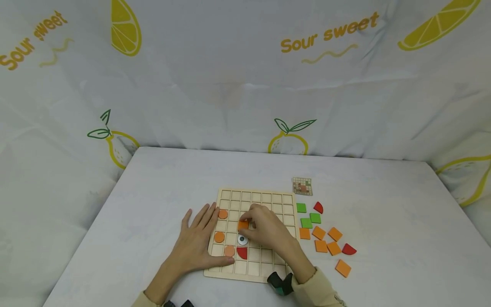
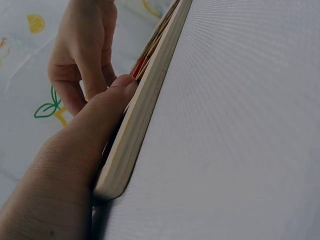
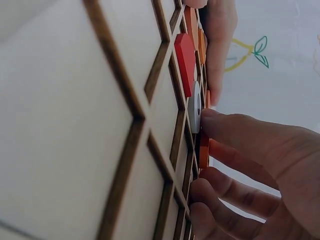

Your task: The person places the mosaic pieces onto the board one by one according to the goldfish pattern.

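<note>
A wooden grid board (image 1: 230, 276) lies on the table. My left hand (image 1: 195, 245) rests spread along its left edge, thumb over the lower left corner. My right hand (image 1: 268, 228) pinches an orange square tile (image 1: 242, 225) in a cell left of the board's middle; thumb and fingers bracket the tile (image 3: 204, 151) in the right wrist view. Just below it sits a white eye disc (image 1: 242, 240), then a red quarter-circle (image 1: 242, 253). Orange discs (image 1: 219, 237) and a paler disc (image 1: 229, 250) occupy cells toward the left. The right hand hides several cells.
Right of the board lie several orange squares (image 1: 321, 246), three green squares (image 1: 315, 218) and two red quarter-circles (image 1: 349, 249). A small pattern card (image 1: 302, 186) is beyond the board's top right corner. A lemon-printed cloth (image 1: 230, 85) hangs behind the table.
</note>
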The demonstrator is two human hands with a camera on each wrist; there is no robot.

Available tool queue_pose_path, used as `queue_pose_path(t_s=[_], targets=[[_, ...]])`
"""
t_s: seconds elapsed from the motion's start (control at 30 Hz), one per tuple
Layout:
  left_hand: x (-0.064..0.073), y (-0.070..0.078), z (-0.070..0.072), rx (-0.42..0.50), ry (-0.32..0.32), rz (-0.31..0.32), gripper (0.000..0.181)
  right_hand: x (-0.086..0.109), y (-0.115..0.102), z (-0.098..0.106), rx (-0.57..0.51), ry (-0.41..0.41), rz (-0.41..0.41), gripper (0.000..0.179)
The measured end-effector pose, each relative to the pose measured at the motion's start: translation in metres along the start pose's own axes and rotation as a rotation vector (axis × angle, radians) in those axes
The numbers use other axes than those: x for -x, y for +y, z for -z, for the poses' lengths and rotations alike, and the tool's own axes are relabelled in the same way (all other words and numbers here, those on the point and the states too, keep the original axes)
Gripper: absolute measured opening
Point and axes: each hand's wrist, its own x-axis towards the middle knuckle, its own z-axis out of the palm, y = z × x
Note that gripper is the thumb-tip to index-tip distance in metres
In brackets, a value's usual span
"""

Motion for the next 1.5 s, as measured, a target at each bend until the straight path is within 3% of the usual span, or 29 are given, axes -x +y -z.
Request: queue_pose_path(t_s=[0.37, 1.13, 1.5], targets=[[0.001, 0.0, 0.0, -0.005, 0.001, 0.003, 0.131, 0.0, 0.002, 0.0, -0.013, -0.018, -0.033, 0.021], [0.001, 0.0, -0.001, -0.01, -0.003, 0.004, 0.132, 0.003, 0.003, 0.002, -0.006, -0.01, -0.02, 0.023], [0.0, 0.001, 0.001, -0.01, -0.009, 0.005, 0.133, 0.015, 0.002, 0.017, 0.038, 0.029, -0.061, 0.023]])
